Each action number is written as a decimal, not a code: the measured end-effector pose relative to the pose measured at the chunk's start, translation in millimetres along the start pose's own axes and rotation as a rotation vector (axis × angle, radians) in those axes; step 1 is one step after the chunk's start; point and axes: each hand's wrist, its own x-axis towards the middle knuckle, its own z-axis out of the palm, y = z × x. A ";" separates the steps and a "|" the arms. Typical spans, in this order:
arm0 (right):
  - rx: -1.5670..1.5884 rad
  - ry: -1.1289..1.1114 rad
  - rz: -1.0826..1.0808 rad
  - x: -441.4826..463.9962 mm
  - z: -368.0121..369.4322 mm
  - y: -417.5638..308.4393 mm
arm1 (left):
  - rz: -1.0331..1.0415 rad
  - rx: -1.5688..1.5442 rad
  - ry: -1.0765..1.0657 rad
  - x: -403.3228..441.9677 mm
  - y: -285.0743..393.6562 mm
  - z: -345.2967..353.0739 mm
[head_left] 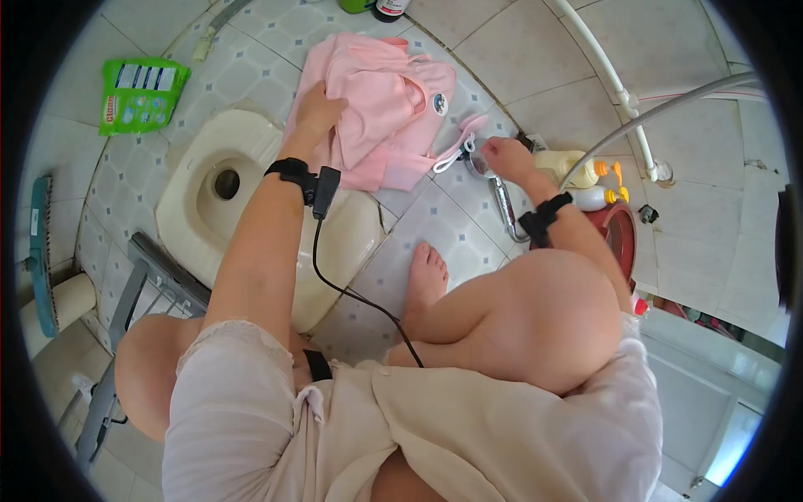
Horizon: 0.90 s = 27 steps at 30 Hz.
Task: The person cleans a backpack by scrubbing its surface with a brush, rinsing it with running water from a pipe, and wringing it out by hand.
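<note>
A pink cloth item [368, 125] with a round badge lies crumpled on the tiles, partly over the rim of a squat toilet [180, 188]; I cannot tell whether it is a garment or a bag. My left hand [319, 113] is closed on its left side, the fingertips partly hidden in the folds. To the right, my right hand [508, 159] is closed beside a shower head [479, 164] whose chrome handle points towards me; what the fingers hold, if anything, is hidden. White cord loops [452, 159] lie between the cloth and the shower head.
Pump bottles [573, 167] and a red-brown basin [621, 230] stand at the right, under a grey hose [661, 109]. A green packet [144, 94] is at the upper left. A grey folding frame [155, 276] and a blue-green brush [40, 251] are on the left.
</note>
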 end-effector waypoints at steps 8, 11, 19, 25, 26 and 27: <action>0.092 0.438 0.179 17.4 64.0 -15.9 | -0.023 -0.180 0.045 -6.3 -14.1 2.3; 0.248 0.300 0.212 26.4 66.0 -11.3 | 0.013 -0.088 0.265 4.5 -45.2 -3.7; 0.672 0.387 0.116 30.0 32.1 -2.8 | 0.111 0.421 0.985 16.7 -34.6 -59.6; 0.779 0.757 -0.044 38.8 -24.1 -58.7 | 0.396 -0.334 0.256 0.6 39.6 -8.1; 0.795 0.774 -0.167 38.4 -31.1 -74.5 | 0.299 -0.587 0.016 7.7 33.7 15.9; 0.808 0.792 -0.290 37.9 -36.6 -88.9 | 0.177 -0.694 -0.097 -4.7 50.6 25.5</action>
